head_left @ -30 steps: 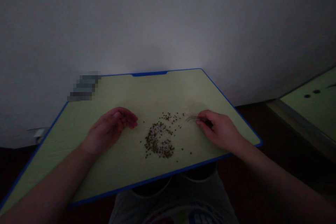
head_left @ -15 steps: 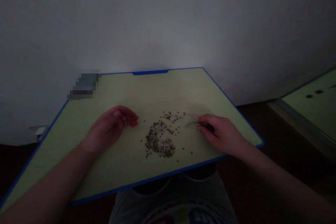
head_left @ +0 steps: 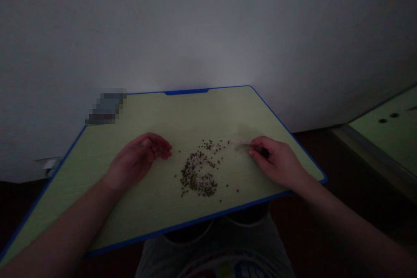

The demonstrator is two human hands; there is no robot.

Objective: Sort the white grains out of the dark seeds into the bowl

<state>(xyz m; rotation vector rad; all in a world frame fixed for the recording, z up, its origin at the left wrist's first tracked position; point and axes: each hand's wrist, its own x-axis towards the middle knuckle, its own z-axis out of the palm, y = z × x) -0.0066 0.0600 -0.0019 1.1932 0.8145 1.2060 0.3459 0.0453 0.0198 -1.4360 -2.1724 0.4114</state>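
My right hand [head_left: 276, 160] is closed on a fork [head_left: 243, 147], its thin curved tines pointing left; the handle is hidden in the fingers. White grains like rice [head_left: 237, 141] lie around the tines, close to the fingertips. Left of the fork, a loose pile of small dark green beans and white grains [head_left: 198, 176] spreads over the table. A smaller mixed patch [head_left: 213, 144] lies just behind that pile. My left hand [head_left: 138, 158] rests on its side left of the pile, fingers loosely bent and apart from the thumb, with nothing seen in it.
The pale table [head_left: 182, 117] has a blue rim and stands against a grey wall [head_left: 195, 30]. A blurred-out flat object [head_left: 106, 108] sits at its far left corner. A few stray beans [head_left: 227, 186] lie near the front edge. The light is dim.
My right hand shifts slightly toward me, then back to the right and away, moving the fork with it. My left hand and the main pile look unchanged.
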